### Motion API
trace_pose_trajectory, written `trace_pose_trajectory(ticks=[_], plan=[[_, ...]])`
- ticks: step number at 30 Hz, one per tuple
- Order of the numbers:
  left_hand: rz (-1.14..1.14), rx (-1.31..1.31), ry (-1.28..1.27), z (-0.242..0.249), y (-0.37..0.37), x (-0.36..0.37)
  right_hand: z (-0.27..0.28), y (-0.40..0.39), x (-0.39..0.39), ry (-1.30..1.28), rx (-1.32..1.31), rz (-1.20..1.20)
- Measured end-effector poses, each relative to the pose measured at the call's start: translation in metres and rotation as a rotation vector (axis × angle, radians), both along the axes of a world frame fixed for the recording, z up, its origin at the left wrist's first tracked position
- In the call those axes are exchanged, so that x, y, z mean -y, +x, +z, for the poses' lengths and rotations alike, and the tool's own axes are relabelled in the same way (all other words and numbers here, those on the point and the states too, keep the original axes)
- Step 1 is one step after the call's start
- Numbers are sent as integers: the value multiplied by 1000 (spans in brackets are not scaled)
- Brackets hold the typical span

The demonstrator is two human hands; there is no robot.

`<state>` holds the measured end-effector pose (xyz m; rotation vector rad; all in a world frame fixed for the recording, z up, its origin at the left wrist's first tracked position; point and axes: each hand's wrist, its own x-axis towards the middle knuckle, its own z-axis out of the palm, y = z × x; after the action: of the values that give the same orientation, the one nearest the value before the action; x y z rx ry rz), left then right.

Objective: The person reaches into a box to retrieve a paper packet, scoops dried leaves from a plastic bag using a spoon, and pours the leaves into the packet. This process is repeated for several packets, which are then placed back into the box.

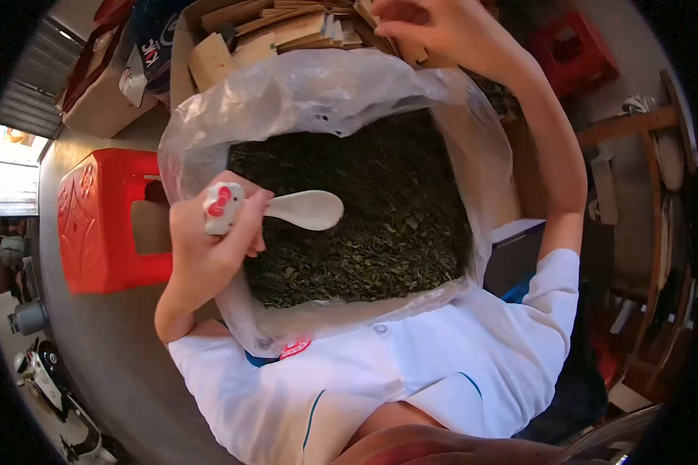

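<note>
My left hand (pixel 217 240) is closed around the handle of a white spoon (pixel 309 210). The handle's end is a white cat-shaped head with a pink bow. The spoon's bowl hovers over dried, dark green chopped leaves (pixel 357 232), which look like tea. They fill a clear plastic bag (pixel 287 89) lining a cardboard box in front of me. At the top edge, my right hand (pixel 426 31) reaches past the bag. Its fingers are curled with a gap to the thumb, partly cut off by the frame, near flat tan packets (pixel 287 31) in a second box.
A red plastic stool (pixel 108 221) stands left of the bag. Further back are a red crate (pixel 570 50) at the right and a carton (pixel 108 101) at upper left. Wooden shelving (pixel 651 201) lines the right side. A parked scooter (pixel 58 395) shows at lower left.
</note>
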<state>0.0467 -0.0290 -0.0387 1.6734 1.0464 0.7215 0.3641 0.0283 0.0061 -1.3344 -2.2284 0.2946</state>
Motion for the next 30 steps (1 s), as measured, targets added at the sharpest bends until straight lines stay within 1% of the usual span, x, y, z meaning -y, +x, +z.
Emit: trace_pose_trajectory(ticks=[1, 2, 5, 6, 9, 10, 13, 14, 17, 20, 23, 26, 29, 30], plan=[[0, 19, -2, -1, -1, 0, -2, -3, -17, -117, -2, 58], [1, 37, -6, -1, -2, 0, -7, -6, -29, -245, -73, 80], [6, 53, -14, -2, -3, -2, 2, -24, -47, -455, 173, 8], [8, 44, -20, -3, -2, -3, -9, -27, -55, -417, 203, -40], [8, 15, -41, -2, -1, -2, -25, -36, -63, -254, 0, -71], [7, 15, -40, -2, -1, -2, -27, -38, -66, -295, -144, -46], [-8, 21, -24, -4, -1, -3, -40, -45, -81, -143, -272, 39], [-13, 27, -15, -5, -2, -3, -48, -49, -92, -207, -313, 20], [-10, 32, 7, -8, -3, -3, -54, -54, -102, -124, -386, 105], [-6, 7, -3, -7, -4, -3, -52, -59, -111, -163, -346, 189], [-10, 35, -18, -8, -5, -3, -41, -72, -107, -72, -279, 171], [-9, 39, 0, -8, -5, -2, -38, -81, -112, 26, -195, 261], [-6, 63, -10, -9, -5, -2, -48, -87, -119, 327, -66, 259], [-7, 61, -10, -10, -5, -2, -33, -93, -110, 57, -62, 193]])
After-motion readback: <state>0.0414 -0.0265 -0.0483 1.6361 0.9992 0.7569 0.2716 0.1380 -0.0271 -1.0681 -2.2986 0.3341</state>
